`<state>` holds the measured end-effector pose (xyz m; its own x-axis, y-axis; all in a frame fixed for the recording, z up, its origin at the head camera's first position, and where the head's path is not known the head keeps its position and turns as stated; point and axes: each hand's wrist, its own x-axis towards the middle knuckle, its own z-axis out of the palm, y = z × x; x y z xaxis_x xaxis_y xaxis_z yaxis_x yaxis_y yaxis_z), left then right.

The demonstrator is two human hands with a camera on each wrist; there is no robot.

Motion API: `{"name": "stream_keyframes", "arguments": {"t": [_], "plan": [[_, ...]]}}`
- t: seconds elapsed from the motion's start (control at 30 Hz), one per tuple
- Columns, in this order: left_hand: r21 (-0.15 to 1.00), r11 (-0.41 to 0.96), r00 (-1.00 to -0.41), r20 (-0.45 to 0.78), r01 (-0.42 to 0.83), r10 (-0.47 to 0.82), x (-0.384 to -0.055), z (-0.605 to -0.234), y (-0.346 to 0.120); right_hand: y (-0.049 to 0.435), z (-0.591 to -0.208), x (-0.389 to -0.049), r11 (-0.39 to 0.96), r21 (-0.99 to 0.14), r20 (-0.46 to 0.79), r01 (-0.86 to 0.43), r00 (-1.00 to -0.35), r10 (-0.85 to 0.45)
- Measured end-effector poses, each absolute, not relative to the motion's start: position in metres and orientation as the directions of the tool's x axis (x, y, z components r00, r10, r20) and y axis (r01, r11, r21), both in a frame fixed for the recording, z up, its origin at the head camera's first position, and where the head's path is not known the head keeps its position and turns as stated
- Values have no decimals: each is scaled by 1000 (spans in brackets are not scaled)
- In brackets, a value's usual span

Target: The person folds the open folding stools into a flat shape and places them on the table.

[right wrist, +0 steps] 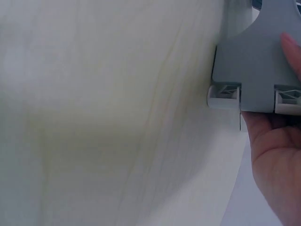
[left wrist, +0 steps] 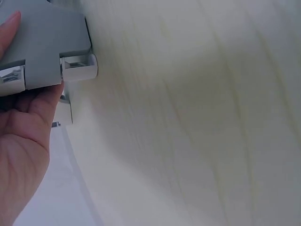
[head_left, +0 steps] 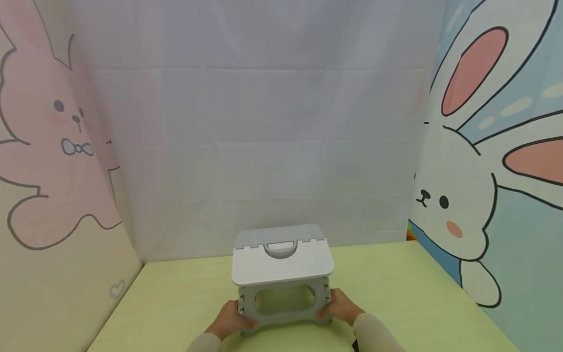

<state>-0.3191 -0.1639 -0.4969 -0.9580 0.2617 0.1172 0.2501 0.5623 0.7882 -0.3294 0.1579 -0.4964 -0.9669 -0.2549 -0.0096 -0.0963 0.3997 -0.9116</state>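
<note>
A grey and white folding step stool (head_left: 281,269) stands unfolded, its white top with a grey carry handle (head_left: 280,250) facing up. My left hand (head_left: 230,319) grips the lower left side of its legs, the thumb lying across the grey front panel. On the opposite side my right hand (head_left: 340,307) holds the right leg edge the same way. In the left wrist view, the fingers (left wrist: 42,106) wrap behind the hinged leg (left wrist: 44,42). The right wrist view has the thumb (right wrist: 290,49) on the grey panel (right wrist: 249,61) and the other fingers behind it.
The stool is over a pale yellow wood-grain table (head_left: 184,288). A white cloth backdrop (head_left: 264,146) hangs behind it. Printed rabbit panels stand at both sides, a pink rabbit (head_left: 57,137) on the left and a white rabbit (head_left: 457,210) on the right.
</note>
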Motion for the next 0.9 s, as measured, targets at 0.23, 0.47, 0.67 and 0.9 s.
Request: {"name": "stream_keyframes", "arguments": {"t": [0.23, 0.47, 0.67, 0.9], "plan": [[818, 529, -959, 93, 226, 267, -319, -498, -166, 162, -496, -329, 388, -918, -28, -84, -961, -275], [838, 504, -959, 75, 210, 275, -319, -499, -168, 164, -499, -331, 394, -916, -42, -75, -959, -281], [850, 489, -959, 63, 196, 275, -318, -498, -168, 163, -497, -330, 394, -916, -41, -78, -958, -284], [855, 485, -958, 45, 183, 282, -318, -500, -169, 163, -498, -328, 371, -926, -43, -71, -956, -291]]}}
